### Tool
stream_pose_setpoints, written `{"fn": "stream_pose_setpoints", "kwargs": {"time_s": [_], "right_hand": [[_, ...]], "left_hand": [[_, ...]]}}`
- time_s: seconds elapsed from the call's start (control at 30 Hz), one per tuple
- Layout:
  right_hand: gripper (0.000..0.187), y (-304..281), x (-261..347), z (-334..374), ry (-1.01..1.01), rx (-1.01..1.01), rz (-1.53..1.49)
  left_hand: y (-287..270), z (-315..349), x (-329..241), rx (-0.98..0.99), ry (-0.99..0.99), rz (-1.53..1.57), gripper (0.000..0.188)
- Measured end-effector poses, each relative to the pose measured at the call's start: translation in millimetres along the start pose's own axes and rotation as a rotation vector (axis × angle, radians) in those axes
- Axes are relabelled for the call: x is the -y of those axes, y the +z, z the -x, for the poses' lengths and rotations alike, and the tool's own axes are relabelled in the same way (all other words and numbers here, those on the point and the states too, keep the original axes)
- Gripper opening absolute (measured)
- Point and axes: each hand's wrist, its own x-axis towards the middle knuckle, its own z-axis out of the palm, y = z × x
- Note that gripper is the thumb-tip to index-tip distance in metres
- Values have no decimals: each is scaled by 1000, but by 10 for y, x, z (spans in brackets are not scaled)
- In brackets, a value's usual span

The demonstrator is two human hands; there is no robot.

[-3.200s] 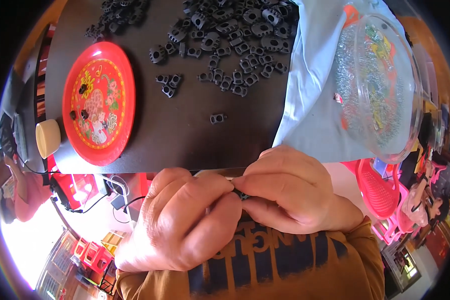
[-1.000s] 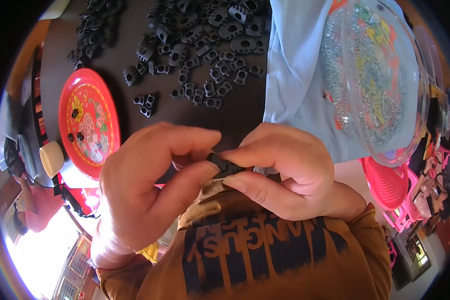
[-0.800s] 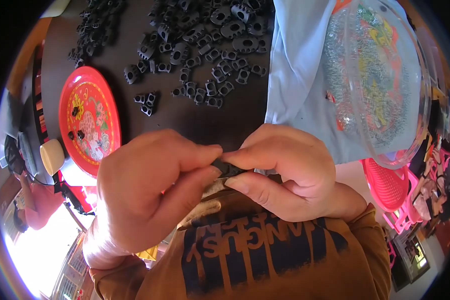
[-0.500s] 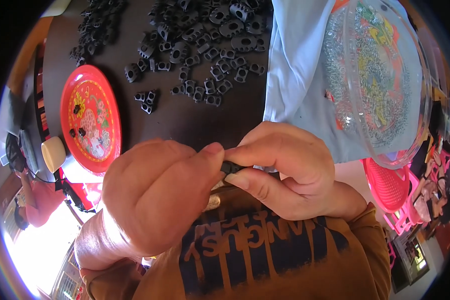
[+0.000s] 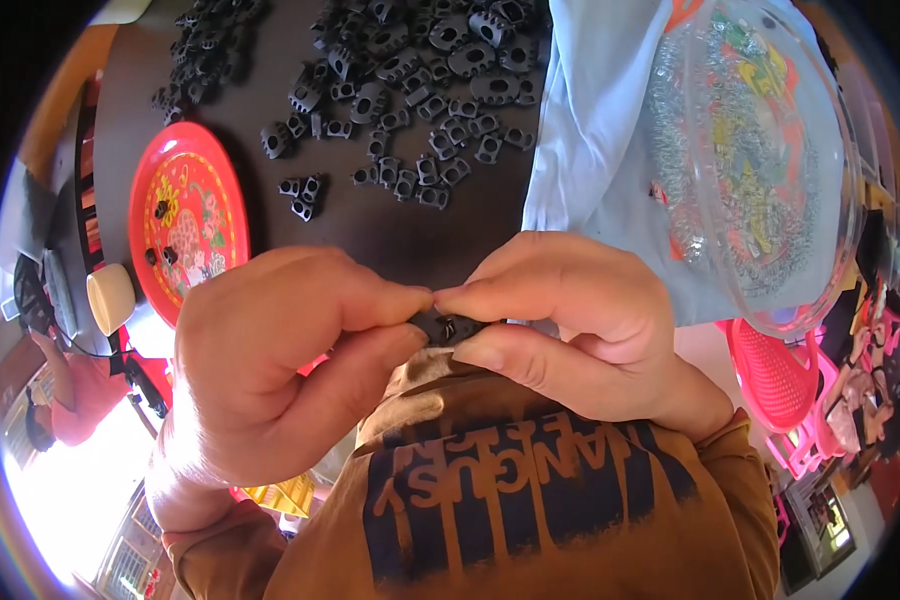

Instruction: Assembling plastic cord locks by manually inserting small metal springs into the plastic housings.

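Your two hands meet just in front of your shirt (image 5: 520,500), near the table's close edge, with one small black piece (image 5: 447,326) between them. Its longer side seems to run across, left to right, so each hand has an end: your left hand (image 5: 275,365) pinches its left end between thumb and forefinger, your right hand (image 5: 585,325) pinches its right end likewise, and neither is plainly nearer. A thin, lighter detail shows at its middle, too small to make out. Past your knuckles, on the smooth, dark table (image 5: 370,228), lies a heap of matt black pieces (image 5: 440,85), some larger ovals with toothed edges, others smaller and pierced with holes. Beyond your left hand sits a glossy red tray (image 5: 234,185), round-edged and flower-printed, carrying a few dark bits (image 5: 161,209). Beyond your right hand, a soft, creased pale blue cloth (image 5: 582,110) lies by a clear, rounded tub (image 5: 770,318) with many shiny, wiry bits (image 5: 685,140).
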Motion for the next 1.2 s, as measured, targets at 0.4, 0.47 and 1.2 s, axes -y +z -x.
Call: {"fn": "stream_pose_setpoints", "kwargs": {"time_s": [0.4,0.47,1.2], "right_hand": [[23,26,32,12,-16,-28,113],[22,41,21,15,-16,-46,91],[15,150,36,57,90,-260,-274]], "left_hand": [[196,32,-22,-75,136,-191,23],[213,44,6,-103,190,-230,29],[687,-9,136,-536,343,-284,38]]}}
